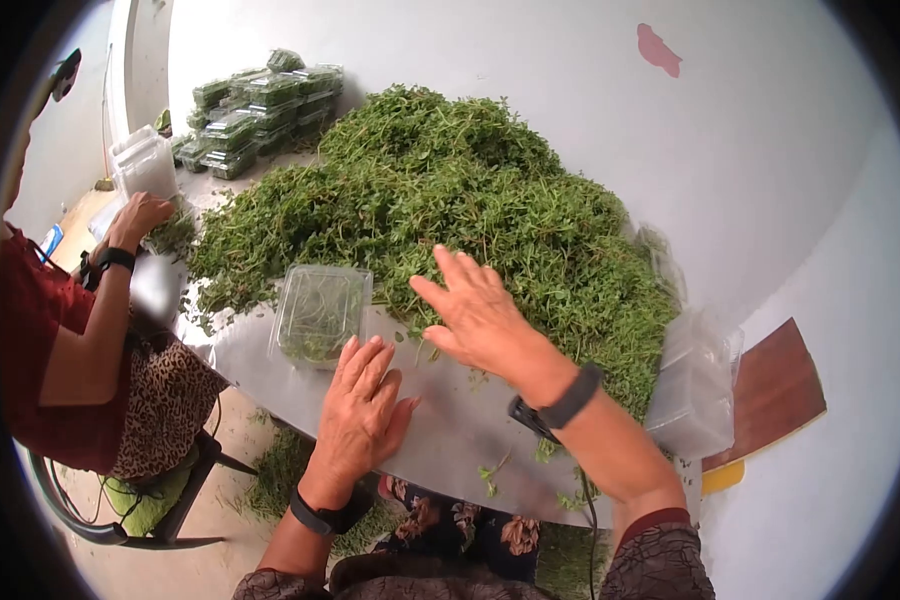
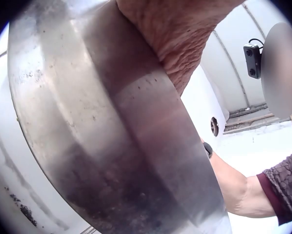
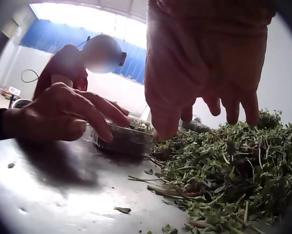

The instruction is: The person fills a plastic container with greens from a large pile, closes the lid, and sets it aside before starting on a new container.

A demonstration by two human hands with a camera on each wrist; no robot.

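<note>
A clear plastic clamshell box (image 1: 322,312) with some green sprigs inside stands near the front edge of the metal table (image 1: 445,420). My left hand (image 1: 362,415) is at its near corner, fingers extended and thumb apart, holding nothing. Over the front of a large heap of leafy green stems (image 1: 450,180) my right hand (image 1: 482,318) is spread, palm down. In the right wrist view its fingers point down beside the heap, with no stems between them. The left wrist view shows mostly the table's metal edge (image 2: 102,126) and part of my left hand (image 2: 170,29).
Filled boxes (image 1: 265,110) are stacked at the back left. Nested clear boxes (image 1: 690,385) stand at the right edge. Another person in a dark red top (image 1: 45,330) works at the left, near upright white containers (image 1: 142,165). Loose stems (image 1: 280,480) lie on the floor.
</note>
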